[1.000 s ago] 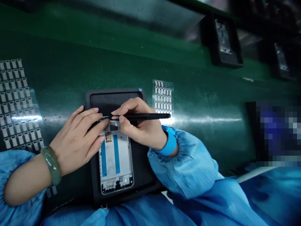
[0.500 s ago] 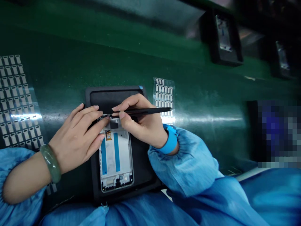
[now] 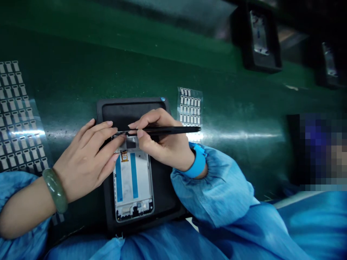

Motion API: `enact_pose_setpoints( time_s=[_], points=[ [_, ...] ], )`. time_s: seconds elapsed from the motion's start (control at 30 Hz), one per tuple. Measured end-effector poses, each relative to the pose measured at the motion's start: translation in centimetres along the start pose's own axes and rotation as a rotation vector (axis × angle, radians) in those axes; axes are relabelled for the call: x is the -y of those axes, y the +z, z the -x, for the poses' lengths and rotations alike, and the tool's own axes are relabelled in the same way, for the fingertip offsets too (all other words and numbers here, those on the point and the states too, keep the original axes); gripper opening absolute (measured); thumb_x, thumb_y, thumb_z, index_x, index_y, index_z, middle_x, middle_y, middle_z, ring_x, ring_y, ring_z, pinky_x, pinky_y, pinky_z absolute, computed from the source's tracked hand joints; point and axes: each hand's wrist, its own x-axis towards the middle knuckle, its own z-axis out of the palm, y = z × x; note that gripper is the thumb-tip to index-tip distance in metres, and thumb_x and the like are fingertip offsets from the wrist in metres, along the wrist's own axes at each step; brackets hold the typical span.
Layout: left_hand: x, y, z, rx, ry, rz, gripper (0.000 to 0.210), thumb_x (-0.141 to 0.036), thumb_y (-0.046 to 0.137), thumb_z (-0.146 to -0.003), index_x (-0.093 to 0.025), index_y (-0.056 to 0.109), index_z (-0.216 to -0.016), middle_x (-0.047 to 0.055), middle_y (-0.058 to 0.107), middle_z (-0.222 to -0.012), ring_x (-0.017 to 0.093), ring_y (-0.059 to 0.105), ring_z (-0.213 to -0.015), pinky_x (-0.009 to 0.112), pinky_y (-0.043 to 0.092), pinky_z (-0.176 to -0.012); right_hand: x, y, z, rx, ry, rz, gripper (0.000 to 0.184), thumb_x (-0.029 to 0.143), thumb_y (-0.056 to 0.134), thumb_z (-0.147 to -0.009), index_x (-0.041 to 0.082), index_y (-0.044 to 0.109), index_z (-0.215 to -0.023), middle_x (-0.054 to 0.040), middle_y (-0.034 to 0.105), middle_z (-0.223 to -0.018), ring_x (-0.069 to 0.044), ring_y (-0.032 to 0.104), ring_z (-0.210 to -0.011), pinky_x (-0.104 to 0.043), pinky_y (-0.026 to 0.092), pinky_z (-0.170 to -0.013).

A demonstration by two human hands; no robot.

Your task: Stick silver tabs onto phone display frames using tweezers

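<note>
A phone frame with two blue adhesive strips lies in a black tray. Black tweezers, held almost level, are pinched in my right hand, which wears a blue wrist strap. Their tips point left at the phone's top edge, where the fingers partly hide them. My left hand rests with fingers stretched out over the phone's upper left corner, its index fingertip near the tweezer tips. A small gold flex connector shows just below that finger.
A clear sheet of pale metallic stickers lies at the left, and a smaller sticker sheet behind my right hand. Another black tray holding a phone frame stands at the far right. The green work surface stretches between them.
The rear end of the tweezers has dipped slightly. Both hands stay at the phone's top edge; the view has shifted a little.
</note>
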Motion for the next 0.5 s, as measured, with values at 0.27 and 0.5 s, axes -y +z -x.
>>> enact_pose_setpoints(
  time_s=[0.27, 0.5],
  points=[
    [-0.09, 0.05, 0.10, -0.011, 0.002, -0.004, 0.037, -0.018, 0.050, -0.088, -0.007, 0.051, -0.124, 0.016, 0.056, -0.120, 0.032, 0.047, -0.124, 0.056, 0.037, -0.108, -0.03, 0.18, 0.06, -0.010, -0.029, 0.034, 0.011, 0.016, 0.059, -0.079, 0.019, 0.054, -0.088, -0.0028, 0.064, -0.088, -0.013, 0.064, -0.080, -0.027, 0.055, -0.072],
    [-0.39, -0.08, 0.00, 0.000, -0.007, -0.039, 0.038, -0.018, 0.050, -0.089, -0.007, 0.050, -0.125, 0.017, 0.055, -0.121, 0.033, 0.046, -0.125, 0.055, 0.039, -0.107, -0.07, 0.42, -0.03, -0.031, -0.074, 0.067, 0.010, 0.016, 0.058, -0.080, 0.018, 0.054, -0.088, -0.0035, 0.064, -0.088, -0.013, 0.064, -0.080, -0.027, 0.055, -0.073]
  ],
)
